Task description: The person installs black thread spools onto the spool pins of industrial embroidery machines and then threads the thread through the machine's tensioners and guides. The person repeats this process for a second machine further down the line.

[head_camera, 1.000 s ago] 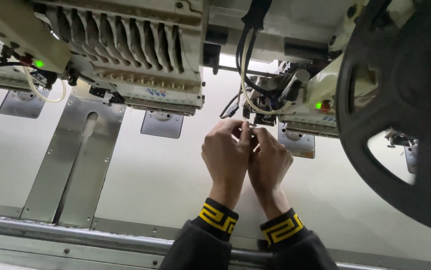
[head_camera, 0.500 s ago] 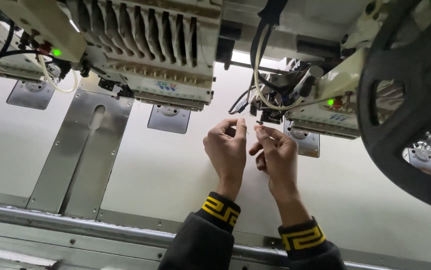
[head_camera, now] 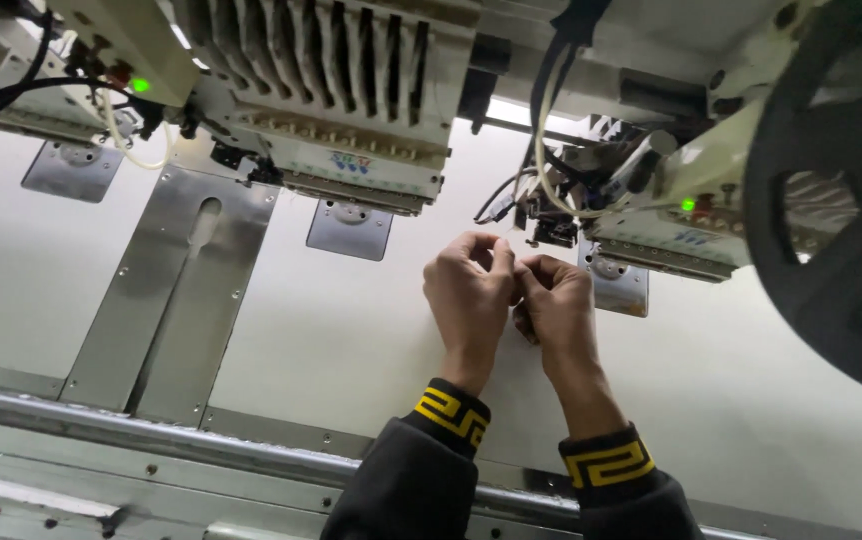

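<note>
White machine bed (head_camera: 351,340) below embroidery head (head_camera: 641,200); left hand (head_camera: 469,290) and right hand (head_camera: 554,305) touching, fingers pinched; contents hidden.

Single head-worn view

The camera looked down and forward, close over the white flat machine bed (head_camera: 351,340).

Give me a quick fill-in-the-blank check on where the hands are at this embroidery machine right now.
1. The left hand and right hand are pressed ____ in front of the white table.
2. Both dark sleeve cuffs carry a ____ key pattern.
3. The indicator lamp on the left embroidery head glows ____.
4. The big black reel sits at the ____ edge of the view.

Missing words: together; yellow; green; right
</note>
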